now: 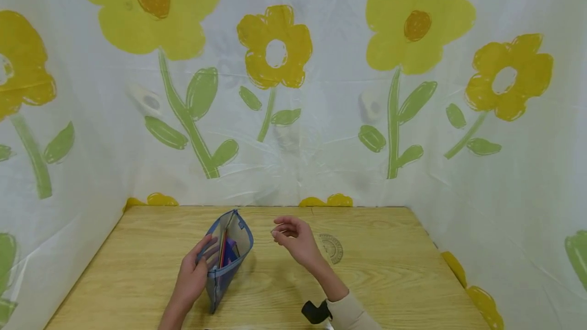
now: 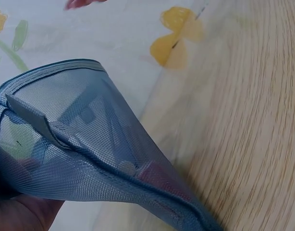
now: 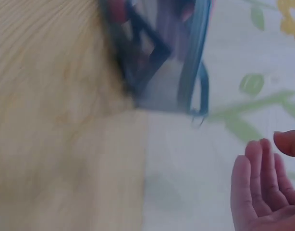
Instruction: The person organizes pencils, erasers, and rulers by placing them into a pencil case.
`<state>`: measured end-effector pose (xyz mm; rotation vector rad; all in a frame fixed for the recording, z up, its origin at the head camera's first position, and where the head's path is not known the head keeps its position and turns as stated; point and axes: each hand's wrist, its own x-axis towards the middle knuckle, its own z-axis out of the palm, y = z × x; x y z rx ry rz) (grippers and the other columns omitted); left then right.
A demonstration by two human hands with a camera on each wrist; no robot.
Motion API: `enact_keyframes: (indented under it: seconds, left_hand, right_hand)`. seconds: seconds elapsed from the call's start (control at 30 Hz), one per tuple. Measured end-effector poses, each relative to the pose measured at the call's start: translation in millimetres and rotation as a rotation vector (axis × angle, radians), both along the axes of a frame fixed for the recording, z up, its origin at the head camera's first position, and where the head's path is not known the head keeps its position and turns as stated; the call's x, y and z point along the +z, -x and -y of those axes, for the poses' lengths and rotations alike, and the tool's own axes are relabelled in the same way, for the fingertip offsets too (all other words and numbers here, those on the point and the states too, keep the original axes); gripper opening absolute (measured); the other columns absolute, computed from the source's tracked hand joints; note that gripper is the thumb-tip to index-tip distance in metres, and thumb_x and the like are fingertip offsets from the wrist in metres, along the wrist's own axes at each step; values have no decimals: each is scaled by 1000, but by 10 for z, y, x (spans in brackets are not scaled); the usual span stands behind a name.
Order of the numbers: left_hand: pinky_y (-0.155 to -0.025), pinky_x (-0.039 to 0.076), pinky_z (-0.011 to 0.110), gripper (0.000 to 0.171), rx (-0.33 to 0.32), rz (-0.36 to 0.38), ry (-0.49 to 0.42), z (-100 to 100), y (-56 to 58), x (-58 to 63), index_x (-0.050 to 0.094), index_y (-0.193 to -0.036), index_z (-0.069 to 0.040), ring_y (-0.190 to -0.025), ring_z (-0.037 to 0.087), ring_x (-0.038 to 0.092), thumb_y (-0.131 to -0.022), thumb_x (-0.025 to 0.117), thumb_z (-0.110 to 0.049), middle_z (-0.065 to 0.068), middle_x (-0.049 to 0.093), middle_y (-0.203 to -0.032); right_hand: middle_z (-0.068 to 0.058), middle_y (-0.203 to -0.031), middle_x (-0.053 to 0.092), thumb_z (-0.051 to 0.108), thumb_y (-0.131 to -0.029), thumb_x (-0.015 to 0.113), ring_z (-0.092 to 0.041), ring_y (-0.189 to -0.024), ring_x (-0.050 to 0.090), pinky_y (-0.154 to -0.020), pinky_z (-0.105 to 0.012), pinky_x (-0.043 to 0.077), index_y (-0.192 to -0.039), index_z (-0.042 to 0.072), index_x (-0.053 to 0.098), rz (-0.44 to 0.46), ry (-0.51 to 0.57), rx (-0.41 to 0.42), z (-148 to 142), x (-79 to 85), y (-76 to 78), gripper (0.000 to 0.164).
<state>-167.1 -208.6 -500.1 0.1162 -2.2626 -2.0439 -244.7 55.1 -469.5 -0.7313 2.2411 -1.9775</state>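
Note:
My left hand (image 1: 190,274) grips the near left side of a blue mesh pencil pouch (image 1: 222,284), its thumb at the rim. The pouch is tilted above the table with its mouth open. Inside are a red pencil-like stick (image 1: 223,251) and a purple-blue item (image 1: 232,251), partly hidden by the pouch wall. In the left wrist view, the mesh (image 2: 85,120) blurs the contents. To the right of the pouch, my right hand (image 1: 295,241) hovers apart from it. The right wrist view shows its fingers (image 3: 254,178) fairly straight, the thumb apart and nothing held.
A clear protractor (image 1: 332,248) with dark markings lies on the wooden table (image 1: 380,269), just right of the right hand. White sheets with yellow flowers (image 1: 321,157) enclose the table at the back and both sides. A black band (image 1: 315,312) sits by the right sleeve.

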Motion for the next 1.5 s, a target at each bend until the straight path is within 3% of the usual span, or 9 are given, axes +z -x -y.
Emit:
enact_keyframes:
  seconds: [0.17,0.33,0.6,0.77,1.0,1.2,1.37,1.5]
  left_hand:
    - [-113,44,43,60,0,15,8,-1,-8,9,19,-159,7,-146,46,35,-99,19,10,28,30,-160]
    - [-113,44,45,59,-2,20,20,-4,-5,7,18,-159,6,-146,47,35,-100,18,9,28,30,-160]
    - [-112,44,45,60,1,6,26,-12,-2,31,20,-159,6,-145,45,38,-99,19,10,26,33,-159]
    - [-113,44,44,61,-2,8,30,-20,3,40,19,-159,5,-146,45,37,-98,19,10,26,31,-160]
    - [-113,44,45,60,-2,-3,44,-35,-10,45,19,-159,6,-146,46,36,-99,18,10,27,31,-160]
    - [-112,45,42,59,0,-14,33,-43,-21,41,19,-159,7,-145,45,37,-100,17,7,27,32,-159]
    - [-113,44,43,58,-1,-12,37,-43,-23,25,19,-158,7,-146,46,36,-100,17,7,28,32,-159]
    - [-113,43,45,58,-5,-17,36,-53,-6,10,20,-158,7,-146,46,37,-100,17,8,28,32,-159]
  right_hand:
    - [-21,-107,70,10,-96,69,-19,-92,69,-83,-25,60,-122,1,65,-24,-47,-60,-303,-212,-2,27]
    - [-19,-108,70,11,-95,70,-18,-95,68,-84,-22,58,-122,1,65,-18,-114,-112,-606,-351,11,29]
    - [-23,-109,68,0,-92,71,-23,-94,66,-80,-22,57,-120,-4,65,9,-157,-278,-1061,-369,73,29]
    - [-21,-114,66,1,-92,71,-25,-94,63,-75,-26,57,-123,-4,64,27,-264,-366,-1226,-371,111,32]
    - [-30,-129,57,5,-93,69,-38,-107,57,-79,-44,57,-136,-9,53,59,-443,-402,-1351,-386,201,47]
    - [-38,-135,47,9,-92,71,-54,-121,50,-92,-59,54,-140,-17,44,67,-563,-407,-1373,-412,299,61]
    - [-36,-128,53,15,-89,75,-54,-117,51,-93,-62,52,-136,-17,47,69,-682,-365,-1329,-428,357,63]
    - [-32,-118,60,18,-86,78,-51,-111,55,-94,-63,50,-130,-17,54,13,-771,-334,-1301,-443,410,61]
